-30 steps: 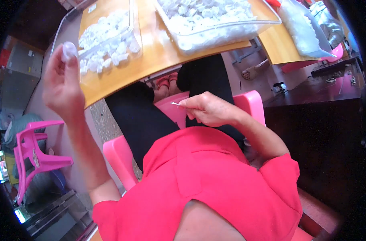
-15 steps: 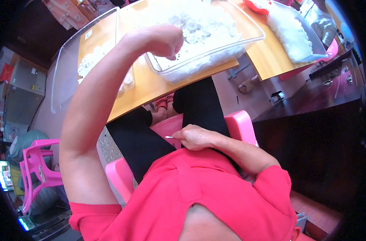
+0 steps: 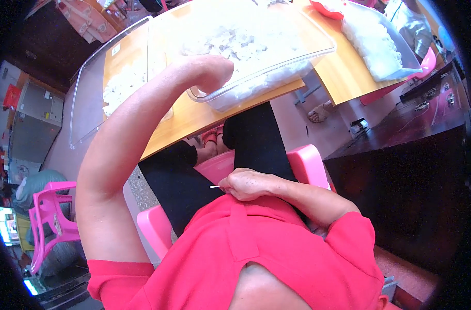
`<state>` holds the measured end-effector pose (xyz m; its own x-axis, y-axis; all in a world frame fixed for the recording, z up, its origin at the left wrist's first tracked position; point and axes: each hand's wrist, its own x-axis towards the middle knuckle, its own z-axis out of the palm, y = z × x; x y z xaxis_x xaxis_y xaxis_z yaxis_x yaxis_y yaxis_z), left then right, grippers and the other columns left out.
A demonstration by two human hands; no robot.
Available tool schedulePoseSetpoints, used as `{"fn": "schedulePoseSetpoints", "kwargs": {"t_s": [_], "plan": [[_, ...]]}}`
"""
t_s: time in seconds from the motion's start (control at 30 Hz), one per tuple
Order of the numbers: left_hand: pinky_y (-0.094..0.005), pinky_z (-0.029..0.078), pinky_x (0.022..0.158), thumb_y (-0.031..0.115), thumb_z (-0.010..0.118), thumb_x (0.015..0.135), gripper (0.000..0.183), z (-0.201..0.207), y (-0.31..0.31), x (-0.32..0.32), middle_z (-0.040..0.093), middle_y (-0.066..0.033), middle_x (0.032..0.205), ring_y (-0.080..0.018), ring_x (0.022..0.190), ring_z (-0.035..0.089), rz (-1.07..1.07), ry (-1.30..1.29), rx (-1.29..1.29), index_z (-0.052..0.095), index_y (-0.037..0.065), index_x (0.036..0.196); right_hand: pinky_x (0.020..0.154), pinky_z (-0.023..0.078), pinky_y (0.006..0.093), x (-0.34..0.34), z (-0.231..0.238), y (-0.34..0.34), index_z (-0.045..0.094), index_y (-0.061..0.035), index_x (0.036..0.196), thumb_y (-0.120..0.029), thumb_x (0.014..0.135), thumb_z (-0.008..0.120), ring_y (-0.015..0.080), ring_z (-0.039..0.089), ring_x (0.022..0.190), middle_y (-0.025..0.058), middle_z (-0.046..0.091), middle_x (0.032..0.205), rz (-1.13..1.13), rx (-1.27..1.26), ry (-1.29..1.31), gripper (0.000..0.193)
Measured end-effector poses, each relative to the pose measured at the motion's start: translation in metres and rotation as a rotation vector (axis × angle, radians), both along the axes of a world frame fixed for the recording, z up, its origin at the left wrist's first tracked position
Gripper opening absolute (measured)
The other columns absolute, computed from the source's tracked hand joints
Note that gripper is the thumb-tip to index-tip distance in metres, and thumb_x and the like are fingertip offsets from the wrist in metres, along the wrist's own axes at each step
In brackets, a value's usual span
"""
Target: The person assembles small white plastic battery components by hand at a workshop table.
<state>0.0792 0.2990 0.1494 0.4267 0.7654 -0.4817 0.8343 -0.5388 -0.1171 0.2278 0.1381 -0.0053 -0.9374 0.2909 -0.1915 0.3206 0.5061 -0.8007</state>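
Observation:
My left hand [image 3: 215,73] is at the near left corner of a wide clear plastic bin [image 3: 269,73], its wrist bent and its fingers curled downward. The back of the hand hides the fingertips and whatever they hold. Inside the bin lies a pile of small translucent white pieces [image 3: 240,45], partly washed out by glare. Low over my lap, my right hand [image 3: 250,184] is closed, and a thin white stick [image 3: 215,186] with a slightly thicker tip pokes out from its fingers to the left.
A second clear bin [image 3: 85,85] with small white parts [image 3: 119,90] sits on the wooden table [image 3: 181,121] at left. At right stands a pale tray [image 3: 408,64] of translucent pieces. Pink chair arms [image 3: 309,163] flank me; a dark cabinet [image 3: 390,181] is at right, a pink chair [image 3: 52,219] at left.
My left hand has dropped nearer to the bin's near edge. My right hand has shifted slightly left and toward my body, still holding the thin white stick.

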Motion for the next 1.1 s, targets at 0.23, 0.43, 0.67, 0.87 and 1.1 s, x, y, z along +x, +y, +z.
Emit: {"fn": "schedulePoseSetpoints", "kwargs": {"t_s": [0.23,0.43,0.67,0.87,1.1], "plan": [[-0.0383,0.049,0.067,0.007,0.067,0.065,0.027,0.016,0.001,-0.018,0.065,-0.0149,0.077,-0.0287,0.071,0.064,0.096,-0.335,0.2,0.066,0.0,0.09,0.071,0.047,0.0458,-0.003,0.0,0.001,0.063,-0.0007,0.093,-0.008,0.082,0.052,0.0416,0.061,0.083,0.0238,0.062,0.081,0.025,0.011,-0.028,0.016],[-0.0257,0.05,0.063,0.011,0.071,0.074,0.017,0.038,-0.029,-0.046,0.063,-0.0065,0.074,-0.0132,0.068,0.06,0.219,-0.886,0.216,0.066,-0.001,0.085,0.072,0.05,0.0387,-0.002,0.01,0.005,0.063,-0.0011,0.104,-0.011,0.088,0.053,0.0345,0.064,0.079,0.0199,0.064,0.08,-0.029,-0.064,0.034,0.022],[-0.024,0.05,0.07,-0.006,0.067,0.076,0.008,-0.01,-0.147,-0.057,0.064,-0.009,0.09,-0.0133,0.081,0.062,0.128,-1.521,0.302,0.06,-0.002,0.08,0.044,0.039,0.0191,0.012,0.059,0.005,0.061,0.0028,0.11,-0.011,0.095,0.048,0.0073,0.05,0.051,0.0032,0.06,0.072,-0.645,-0.837,0.421,0.024],[-0.0296,0.053,0.069,-0.012,0.066,0.07,0.015,-0.062,-0.23,-0.042,0.06,-0.0184,0.1,-0.026,0.081,0.064,0.011,-1.365,0.655,0.059,-0.004,0.081,0.046,0.038,0.018,-0.002,0.089,-0.015,0.062,0.0012,0.109,-0.012,0.095,0.052,0.0036,0.048,0.054,-0.0001,0.059,0.071,-0.644,-0.85,0.634,0.021],[-0.0279,0.053,0.069,-0.013,0.068,0.07,0.019,-0.085,-0.263,-0.046,0.058,-0.0194,0.102,-0.0226,0.081,0.063,0.133,-1.356,0.828,0.061,-0.005,0.086,0.051,0.037,0.017,-0.021,0.093,-0.033,0.065,0.0014,0.1,-0.016,0.092,0.059,-0.0003,0.048,0.063,-0.0027,0.06,0.072,-0.564,-0.631,0.542,0.02]]}}
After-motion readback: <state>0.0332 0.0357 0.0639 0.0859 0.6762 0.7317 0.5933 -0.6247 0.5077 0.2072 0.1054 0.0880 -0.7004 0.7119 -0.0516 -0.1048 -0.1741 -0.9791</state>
